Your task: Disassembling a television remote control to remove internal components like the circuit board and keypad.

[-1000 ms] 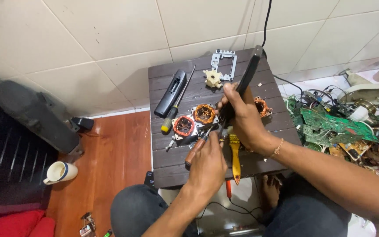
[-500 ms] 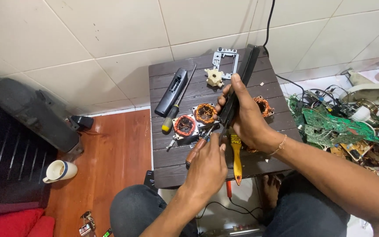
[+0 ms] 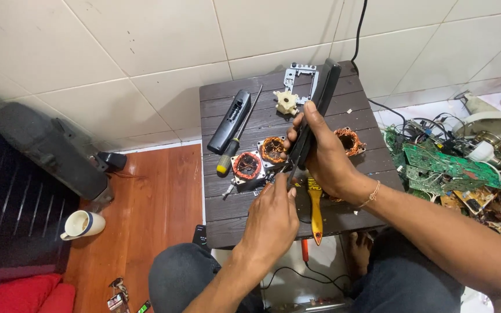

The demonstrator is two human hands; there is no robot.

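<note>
Right hand (image 3: 326, 159) clenches a long black tool body (image 3: 314, 119), slanting from the table's far edge down to the copper-wound stators (image 3: 260, 157) at centre. Left hand (image 3: 273, 217) pinches something small at its lower tip (hidden, cannot tell what). A slip there could gouge the windings or jab fingers; the yellow-handled brush (image 3: 315, 211) lies just right.

bare table front (image 3: 233, 217), coils (image 3: 247, 166) crowd centre
</note>
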